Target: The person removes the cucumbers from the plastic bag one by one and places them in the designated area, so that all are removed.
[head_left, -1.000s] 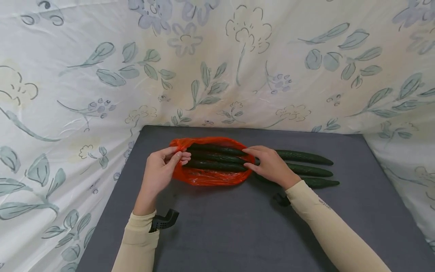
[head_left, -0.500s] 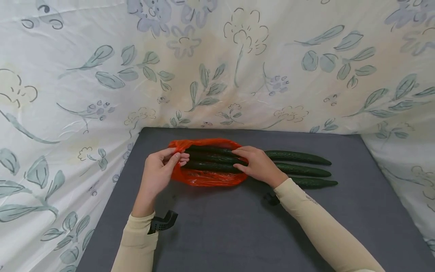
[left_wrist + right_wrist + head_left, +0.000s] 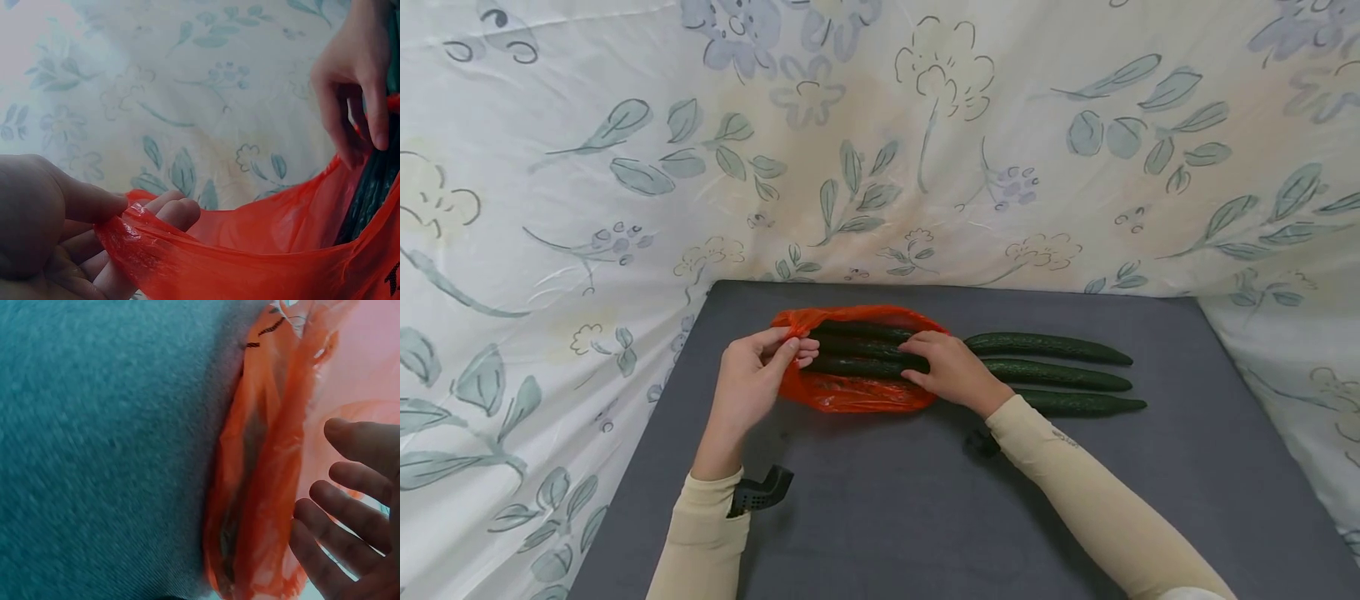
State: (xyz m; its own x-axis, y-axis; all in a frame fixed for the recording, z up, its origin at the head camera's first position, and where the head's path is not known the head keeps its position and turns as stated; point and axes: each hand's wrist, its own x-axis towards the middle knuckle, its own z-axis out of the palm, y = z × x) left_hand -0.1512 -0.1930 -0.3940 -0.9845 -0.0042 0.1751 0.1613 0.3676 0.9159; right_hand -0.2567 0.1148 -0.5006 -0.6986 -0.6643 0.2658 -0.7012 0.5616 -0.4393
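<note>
My left hand [image 3: 752, 379] pinches the left end of a red plastic bag [image 3: 865, 402] between thumb and fingers; the left wrist view shows the gathered film [image 3: 134, 234] in that grip. The bag lies on its side, mouth spread wide. Three dark green cucumbers [image 3: 857, 367] lie side by side in it. Above their right part my right hand [image 3: 951, 367] reaches over the bag's rim, fingertips right at the cucumbers. Its fingers [image 3: 350, 515] look loose and spread in the right wrist view, with nothing between them.
To the right of the bag, three more cucumbers [image 3: 1060, 375] lie in a row on the dark grey table [image 3: 880, 508], their left ends partly behind the right hand and wrist. Floral cloth [image 3: 880, 150] hangs along the back and both sides of the table.
My right hand has slid leftward from the bag's right end to farther over its mouth, uncovering more of the cucumbers on the right. My left hand keeps its grip on the bag.
</note>
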